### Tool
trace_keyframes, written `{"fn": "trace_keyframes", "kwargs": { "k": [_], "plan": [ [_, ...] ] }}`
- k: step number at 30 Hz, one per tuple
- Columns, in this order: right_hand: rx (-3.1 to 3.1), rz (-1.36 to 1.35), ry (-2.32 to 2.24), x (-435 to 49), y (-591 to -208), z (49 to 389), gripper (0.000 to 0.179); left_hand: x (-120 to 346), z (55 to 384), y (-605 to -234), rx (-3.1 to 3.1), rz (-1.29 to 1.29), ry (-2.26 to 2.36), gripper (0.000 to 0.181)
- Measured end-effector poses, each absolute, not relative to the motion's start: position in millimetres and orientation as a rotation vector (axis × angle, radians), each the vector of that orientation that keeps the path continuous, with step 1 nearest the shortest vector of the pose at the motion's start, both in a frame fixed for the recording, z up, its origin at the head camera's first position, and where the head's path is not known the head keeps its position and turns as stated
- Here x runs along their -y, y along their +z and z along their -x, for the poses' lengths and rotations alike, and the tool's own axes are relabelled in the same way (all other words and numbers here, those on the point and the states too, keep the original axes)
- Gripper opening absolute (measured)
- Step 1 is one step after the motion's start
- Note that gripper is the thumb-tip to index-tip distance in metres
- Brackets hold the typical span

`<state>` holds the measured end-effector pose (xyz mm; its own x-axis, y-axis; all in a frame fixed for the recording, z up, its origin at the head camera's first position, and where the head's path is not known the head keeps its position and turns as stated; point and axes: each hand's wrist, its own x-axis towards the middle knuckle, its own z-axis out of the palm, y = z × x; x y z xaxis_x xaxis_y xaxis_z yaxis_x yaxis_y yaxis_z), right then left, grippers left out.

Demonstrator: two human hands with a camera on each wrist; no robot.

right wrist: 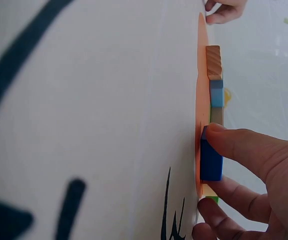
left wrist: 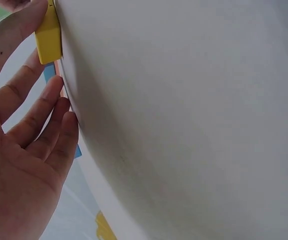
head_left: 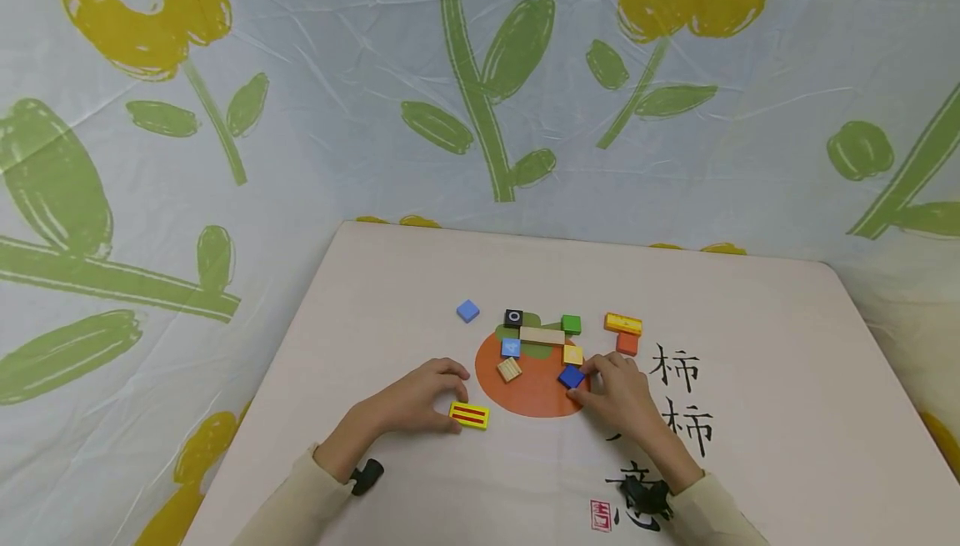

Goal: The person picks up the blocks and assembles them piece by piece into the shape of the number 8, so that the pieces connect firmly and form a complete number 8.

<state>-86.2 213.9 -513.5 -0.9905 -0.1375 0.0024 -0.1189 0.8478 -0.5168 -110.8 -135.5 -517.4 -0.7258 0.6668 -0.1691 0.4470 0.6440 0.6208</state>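
Note:
My left hand [head_left: 422,396] pinches the left end of a yellow block with red stripes [head_left: 470,416] between thumb and index finger. In the left wrist view, the thumb lies against this yellow block [left wrist: 48,37] while the other fingers extend beside it. A dark blue block [head_left: 571,377] sits over the right part of the printed orange fruit. Thumb and fingers of my right hand [head_left: 621,392] pinch it; the right wrist view shows the thumb on one end of the blue block [right wrist: 212,160]. Just beyond it lies a yellow-orange block [head_left: 573,354].
A beige strip block [head_left: 542,336] spans between a black block [head_left: 513,318], a light blue block [head_left: 511,348] and a green block [head_left: 572,324]. A striped wooden block [head_left: 509,369] lies nearer. Right are an orange-yellow bar [head_left: 623,323] and a red-orange block [head_left: 627,343]; left, a blue tile [head_left: 468,311].

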Motion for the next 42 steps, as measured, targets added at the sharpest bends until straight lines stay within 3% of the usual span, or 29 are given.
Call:
{"fn": "trace_keyframes", "kwargs": {
  "k": [17,42],
  "plan": [
    [-3.009,0.227,-0.841,-216,-516,86,0.035,127,111,-512,-2.554,-0.957,0.791,0.027],
    [-3.017,0.240,-0.833,-215,-518,87,0.033,61,127,-517,-2.694,-1.001,0.889,0.032]
  ]
}}
